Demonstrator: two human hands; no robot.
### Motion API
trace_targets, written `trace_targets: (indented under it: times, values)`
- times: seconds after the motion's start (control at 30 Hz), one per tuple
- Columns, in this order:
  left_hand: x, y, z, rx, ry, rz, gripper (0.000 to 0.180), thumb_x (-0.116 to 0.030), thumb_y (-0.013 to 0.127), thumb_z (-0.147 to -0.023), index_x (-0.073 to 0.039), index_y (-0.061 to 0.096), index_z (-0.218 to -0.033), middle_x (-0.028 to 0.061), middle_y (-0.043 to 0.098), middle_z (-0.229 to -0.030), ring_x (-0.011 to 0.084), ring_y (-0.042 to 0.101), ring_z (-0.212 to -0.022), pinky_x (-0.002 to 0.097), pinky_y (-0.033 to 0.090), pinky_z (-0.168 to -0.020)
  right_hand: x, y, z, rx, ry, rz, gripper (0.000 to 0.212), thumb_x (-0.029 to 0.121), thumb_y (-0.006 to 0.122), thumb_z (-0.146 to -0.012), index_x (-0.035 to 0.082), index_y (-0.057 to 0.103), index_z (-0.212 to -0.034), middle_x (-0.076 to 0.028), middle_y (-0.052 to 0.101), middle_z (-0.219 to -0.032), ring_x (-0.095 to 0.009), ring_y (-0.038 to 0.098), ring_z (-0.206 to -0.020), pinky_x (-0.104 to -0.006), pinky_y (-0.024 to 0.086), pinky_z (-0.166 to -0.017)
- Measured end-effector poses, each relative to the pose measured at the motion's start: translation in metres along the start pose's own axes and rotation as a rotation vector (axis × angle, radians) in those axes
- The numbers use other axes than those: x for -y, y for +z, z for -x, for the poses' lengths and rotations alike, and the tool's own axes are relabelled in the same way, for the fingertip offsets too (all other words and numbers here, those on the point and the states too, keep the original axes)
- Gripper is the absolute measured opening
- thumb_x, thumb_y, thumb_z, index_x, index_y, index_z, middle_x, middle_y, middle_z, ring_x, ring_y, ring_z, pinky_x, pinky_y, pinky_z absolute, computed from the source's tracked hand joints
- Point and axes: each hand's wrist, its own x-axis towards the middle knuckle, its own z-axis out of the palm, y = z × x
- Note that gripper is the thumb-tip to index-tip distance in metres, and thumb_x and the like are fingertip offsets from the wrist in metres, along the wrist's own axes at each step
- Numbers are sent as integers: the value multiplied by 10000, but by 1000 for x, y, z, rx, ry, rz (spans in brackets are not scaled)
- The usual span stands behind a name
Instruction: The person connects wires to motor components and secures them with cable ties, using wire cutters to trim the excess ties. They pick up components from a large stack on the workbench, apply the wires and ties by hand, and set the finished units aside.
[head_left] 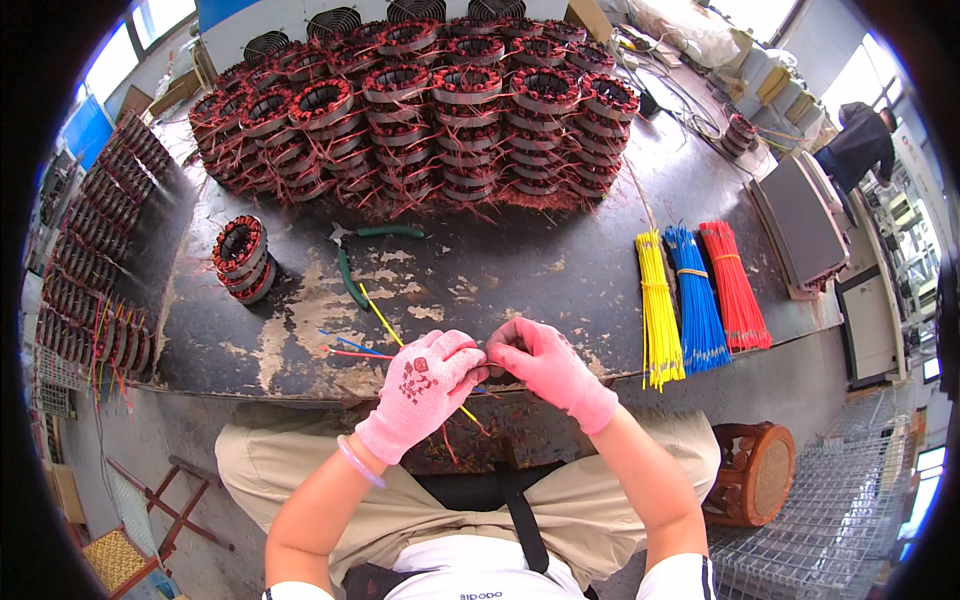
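The pink-gloved left hand (428,384) closes its fingers around thin yellow, blue and red wires (381,314) jutting toward 10 o'clock. At its 3 o'clock, the pink-gloved right hand (548,368) pinches its fingers together, on what I cannot tell.

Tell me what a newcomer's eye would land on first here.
Probably the big mass of stacked red-wound rings across the far side of the table. Next, the yellow bundle, blue bundle and red bundle lying side by side at right. Then the pink-gloved left hand and right hand, fingertips close together at the near edge, coloured wires poking out past the left.
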Motion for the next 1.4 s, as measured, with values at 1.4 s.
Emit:
trace_targets:
  times: [1.4]
  values:
    - [8,-2,-11,68,-60,144,131,-82,739,-776,-89,692,-898,48,661,-925,278,648,-859,388,538,-745,6,11,28,-386,-670,1144,267,242,758,-847,99,676,-1057,-59,705,-972,-246,676,-821,-396,547,-760]
